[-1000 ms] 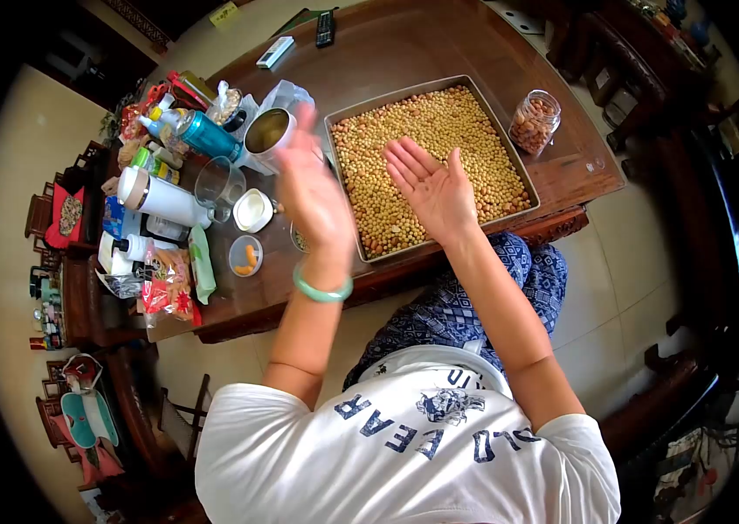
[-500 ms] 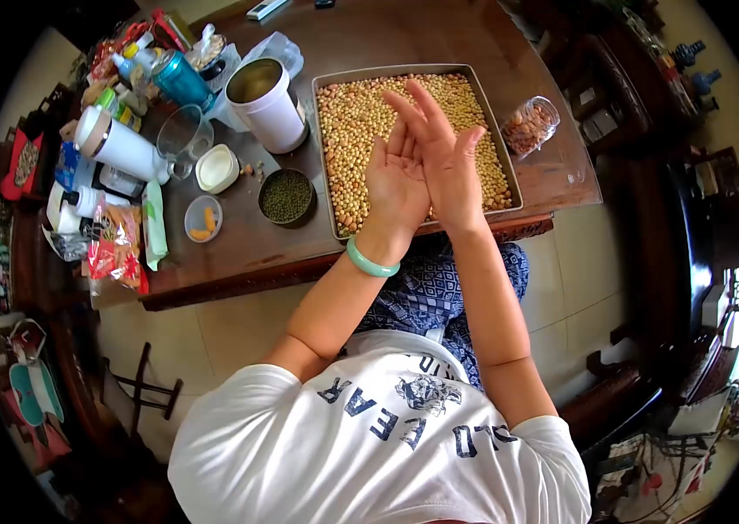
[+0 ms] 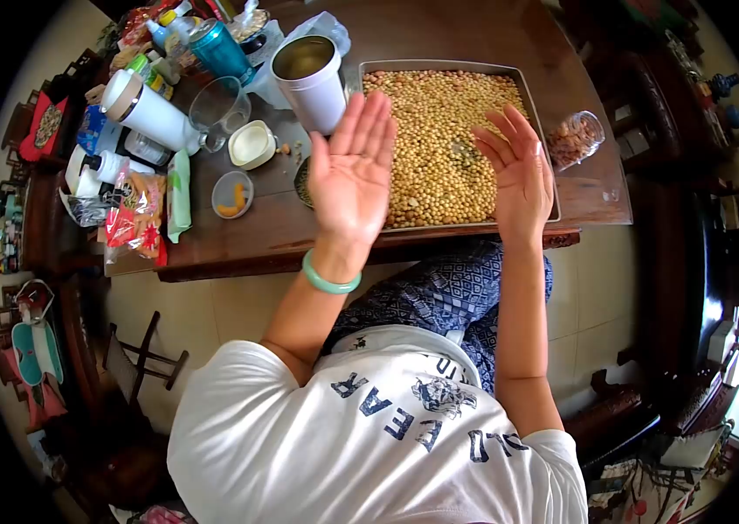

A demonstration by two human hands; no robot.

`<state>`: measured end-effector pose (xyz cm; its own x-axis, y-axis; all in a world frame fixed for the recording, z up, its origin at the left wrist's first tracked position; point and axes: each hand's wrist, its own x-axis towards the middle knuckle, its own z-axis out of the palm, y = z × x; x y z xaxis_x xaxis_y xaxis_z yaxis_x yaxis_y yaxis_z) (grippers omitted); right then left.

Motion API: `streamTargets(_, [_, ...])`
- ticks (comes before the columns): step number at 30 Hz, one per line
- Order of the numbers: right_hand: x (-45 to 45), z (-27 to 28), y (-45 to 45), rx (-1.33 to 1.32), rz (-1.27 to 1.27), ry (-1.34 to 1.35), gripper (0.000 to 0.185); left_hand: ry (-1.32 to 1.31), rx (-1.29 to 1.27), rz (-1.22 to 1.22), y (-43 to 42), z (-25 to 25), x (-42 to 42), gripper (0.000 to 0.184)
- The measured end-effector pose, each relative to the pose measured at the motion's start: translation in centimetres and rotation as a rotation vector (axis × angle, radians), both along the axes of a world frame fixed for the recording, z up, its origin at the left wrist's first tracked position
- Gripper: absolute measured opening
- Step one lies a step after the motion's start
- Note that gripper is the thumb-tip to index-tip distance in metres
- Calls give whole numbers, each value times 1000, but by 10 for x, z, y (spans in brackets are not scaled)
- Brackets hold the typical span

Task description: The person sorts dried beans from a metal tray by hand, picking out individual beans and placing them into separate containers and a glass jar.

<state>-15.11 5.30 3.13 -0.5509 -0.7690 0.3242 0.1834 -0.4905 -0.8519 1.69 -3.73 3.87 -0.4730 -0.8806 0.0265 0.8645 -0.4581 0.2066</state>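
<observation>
A rectangular metal tray (image 3: 439, 65) full of yellow beans (image 3: 439, 131) lies on the table, with reddish pieces mixed in along its far side. My left hand (image 3: 352, 166), a green bangle (image 3: 332, 275) at its wrist, is palm up and empty, above the tray's left edge. Over the tray's right side, my right hand (image 3: 522, 179) has its fingers apart and slightly curled, and nothing shows in it. A small dark greenish patch (image 3: 464, 150) sits among the beans between the hands; I cannot make out what it is. My left hand mostly hides a round container of green beans (image 3: 302, 182).
Right of the tray, a glass jar (image 3: 576, 140) of reddish-brown pieces lies tilted. A tall white canister (image 3: 313, 96) stands behind my left hand. Farther left are a white lidded dish (image 3: 252, 145), a small clear cup (image 3: 232, 195), a white tumbler (image 3: 147, 109) and several packets.
My hands have moved apart from being together over the tray: the left one leftward, the right one rightward. The view has shifted, so the table sits farther right.
</observation>
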Motion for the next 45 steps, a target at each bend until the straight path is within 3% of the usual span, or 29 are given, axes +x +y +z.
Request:
streamTargets(3, [1, -12, 3, 107, -62, 70, 40, -361, -226, 179, -15, -10, 33, 69])
streamTargets(9, [4, -25, 5, 151, -161, 269, 35, -782, -661, 208, -31, -21, 70, 83])
streamTargets(11, [2, -31, 6, 142, -224, 344, 35, -1018, -917, 263, -34, -18, 77, 89])
streamTargets(12, [1, -31, 8, 143, -227, 343, 35, -1004, -926, 259, -35, -15, 81, 69])
streamTargets(13, [1, -31, 11, 179, -278, 403, 35, -1003, -928, 253, -35, -16, 85, 69])
streamTargets(15, [1, -29, 17, 217, -332, 461, 34, -1325, -934, 271, -33, -17, 91, 47])
streamTargets(17, [2, -24, 21, 262, -375, 523, 31, -1477, -1034, 310, -28, -21, 97, 57])
streamTargets(20, [1, -27, 26, 306, -391, 574, 27, -1753, -1348, 433, -15, -37, 97, 85])
streamTargets(28, [6, -25, 27, 362, -397, 656, 26, -1793, -1216, 447, -12, -39, 83, 103])
streamTargets(31, [5, -24, 29, 384, -394, 660, 26, -1866, -1161, 530, -14, -44, 85, 104])
streamTargets(45, [8, -22, 29, 467, -417, 714, 24, -1801, -1143, 489, -14, -50, 84, 110])
